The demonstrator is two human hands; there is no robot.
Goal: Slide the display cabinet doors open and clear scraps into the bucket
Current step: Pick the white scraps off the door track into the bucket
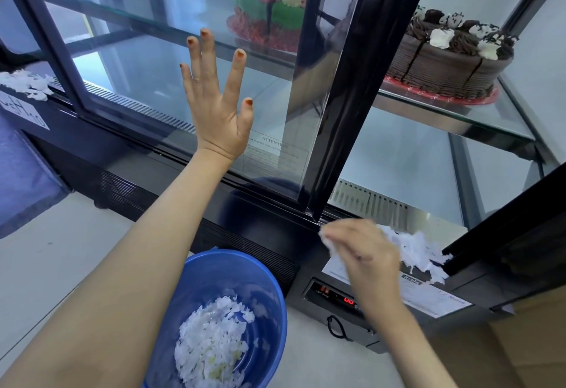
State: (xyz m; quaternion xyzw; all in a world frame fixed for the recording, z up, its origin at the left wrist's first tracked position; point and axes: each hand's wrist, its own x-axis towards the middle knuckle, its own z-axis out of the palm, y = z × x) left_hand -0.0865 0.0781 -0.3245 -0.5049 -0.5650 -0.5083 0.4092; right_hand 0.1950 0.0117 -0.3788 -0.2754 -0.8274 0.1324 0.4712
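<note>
My left hand [214, 96] lies flat, fingers spread, against the glass of the cabinet's sliding door [147, 59]. The door's black frame edge [346, 105] stands left of an open gap. My right hand [361, 253] curls around a clump of white paper scraps at the cabinet's lower sill. More white scraps [419, 253] lie on the sill just right of that hand. A blue bucket [269, 295] stands on the floor below, between my arms, with a heap of white scraps [211, 344] inside.
A chocolate cake [444, 59] sits on the glass shelf in the open right section. A green decorated cake [269, 4] shows behind the glass. Another scrap pile [27, 84] lies on the sill at far left. A control panel [337, 295] sits below.
</note>
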